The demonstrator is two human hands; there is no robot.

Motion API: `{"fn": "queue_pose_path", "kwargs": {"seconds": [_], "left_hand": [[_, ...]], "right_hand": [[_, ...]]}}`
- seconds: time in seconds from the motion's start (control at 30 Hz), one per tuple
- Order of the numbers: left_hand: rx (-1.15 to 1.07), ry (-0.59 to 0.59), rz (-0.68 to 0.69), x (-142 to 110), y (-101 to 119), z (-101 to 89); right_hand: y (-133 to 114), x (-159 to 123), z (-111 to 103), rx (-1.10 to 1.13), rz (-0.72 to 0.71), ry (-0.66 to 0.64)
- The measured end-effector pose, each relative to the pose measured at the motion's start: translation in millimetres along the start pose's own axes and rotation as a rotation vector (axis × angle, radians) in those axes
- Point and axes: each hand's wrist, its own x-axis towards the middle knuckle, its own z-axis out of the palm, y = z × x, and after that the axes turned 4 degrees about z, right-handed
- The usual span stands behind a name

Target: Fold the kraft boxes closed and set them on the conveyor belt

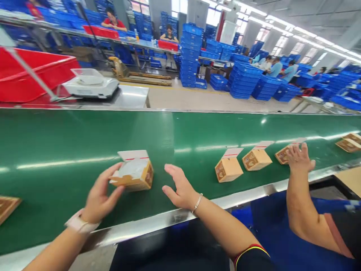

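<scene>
My left hand (103, 194) grips the left end of a small brown cardboard box (138, 180) on the green conveyor belt (84, 135). The box's white lid flap with a red line stands up at the back, and whitish wrapped contents show in its top. To the right of this box, my right hand (180, 186) hovers apart from it, fingers spread and holding nothing. Farther right sit a box with its flap raised (229, 169) and a similar box (256, 159).
A co-worker's hand (300, 158) rests at another box (282, 155) on the right. More boxes (349, 143) lie at the far right, and a box corner (8, 207) shows at left. Beyond the belt stand a white scale (91, 84), a red bin (34, 75) and stacked blue crates (190, 56).
</scene>
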Motion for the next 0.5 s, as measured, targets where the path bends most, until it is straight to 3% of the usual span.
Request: {"fn": "queue_pose_path", "kwargs": {"seconds": [0.23,0.5], "left_hand": [[0.007,-0.057,-0.062,16.2,12.0,34.5],[0.114,-0.279,0.005,34.5,26.2,44.0]], "right_hand": [[32.5,38.9,10.2,-0.099,-0.043,-0.111],[21.7,51.8,3.2,-0.181,-0.077,-0.122]]}}
